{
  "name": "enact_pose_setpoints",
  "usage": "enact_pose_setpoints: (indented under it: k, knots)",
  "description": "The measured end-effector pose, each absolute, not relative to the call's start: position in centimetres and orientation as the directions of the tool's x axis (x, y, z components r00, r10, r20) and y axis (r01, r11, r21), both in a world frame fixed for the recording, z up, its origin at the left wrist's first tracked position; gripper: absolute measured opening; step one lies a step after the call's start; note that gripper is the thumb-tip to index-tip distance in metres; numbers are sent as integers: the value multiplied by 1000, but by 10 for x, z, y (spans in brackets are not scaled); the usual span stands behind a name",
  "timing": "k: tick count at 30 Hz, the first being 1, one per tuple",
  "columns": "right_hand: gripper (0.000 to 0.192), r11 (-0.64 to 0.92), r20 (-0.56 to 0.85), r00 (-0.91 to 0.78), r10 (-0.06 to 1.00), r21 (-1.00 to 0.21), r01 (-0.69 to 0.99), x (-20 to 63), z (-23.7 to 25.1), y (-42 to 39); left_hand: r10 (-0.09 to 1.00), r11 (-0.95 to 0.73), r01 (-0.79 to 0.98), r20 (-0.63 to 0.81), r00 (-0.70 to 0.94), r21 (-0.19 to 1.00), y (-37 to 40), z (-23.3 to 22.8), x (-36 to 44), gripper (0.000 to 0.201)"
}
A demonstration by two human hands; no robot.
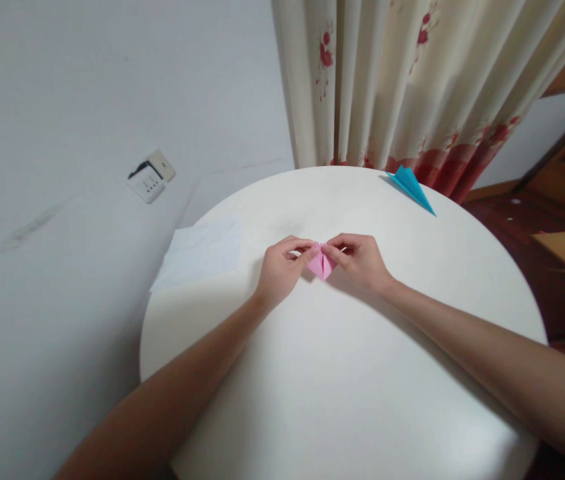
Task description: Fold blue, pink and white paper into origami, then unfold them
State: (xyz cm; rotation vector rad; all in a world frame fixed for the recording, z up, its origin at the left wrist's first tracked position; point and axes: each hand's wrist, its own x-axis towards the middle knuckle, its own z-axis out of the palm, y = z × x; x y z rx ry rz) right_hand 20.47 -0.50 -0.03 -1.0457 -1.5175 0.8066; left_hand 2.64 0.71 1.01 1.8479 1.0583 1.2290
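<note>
Between my two hands is a small piece of folded pink paper (323, 267), its pointed end toward me and a dark slit down its middle. My left hand (285, 265) pinches its upper left part between thumb and fingers. On the other side, my right hand (361, 259) grips the upper right part the same way. Fingertips of both hands nearly meet at the top and hide some of the folds. The paper seems held just above the table, with a shadow beneath it.
The round white table (352, 380) stands against a wall with a socket (147, 183). White paper sheets (199, 253) lie at its left edge. A folded blue paper plane (412, 189) rests near the far right edge, before a flowered curtain (377, 87).
</note>
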Motion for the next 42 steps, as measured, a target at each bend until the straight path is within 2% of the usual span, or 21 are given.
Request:
enact_pose_setpoints:
  k: [6, 10, 13, 17, 20, 26, 33, 36, 42]
  knots:
    - [16, 417, 431, 26, 902, -884, 211, 204, 4, -7, 917, -383, 226, 339, 209, 896, 9, 4, 27, 18]
    - [18, 427, 440, 45, 897, -888, 168, 204, 3, -7, 888, -450, 235, 406, 215, 861, 6, 8, 27, 16]
    - [18, 416, 425, 126, 896, -905, 93, 205, 0, -3, 877, -478, 212, 452, 160, 853, 4, 11, 27, 16]
    - [22, 426, 407, 258, 876, -904, -22, 208, -2, 4, 911, -413, 76, 412, 25, 908, 8, 8, 25, 19]
    - [25, 429, 401, 300, 866, -902, -34, 209, -2, 6, 942, -334, -49, 334, -20, 941, 13, 6, 25, 21]
    - [28, 364, 346, 238, 908, -931, -35, 208, -5, 7, 964, -260, -197, 266, 5, 945, 15, 5, 26, 22]
    - [24, 381, 374, 116, 920, -923, -47, 204, -1, 1, 938, -337, -179, 346, 22, 924, 19, 1, 26, 26]
    - [28, 405, 403, 75, 912, -914, -11, 203, 0, -1, 930, -350, -159, 363, 61, 923, 19, 0, 26, 26]
    - [27, 389, 393, 68, 917, -919, 70, 202, 0, -3, 931, -291, -161, 317, 178, 943, 13, 2, 29, 28]
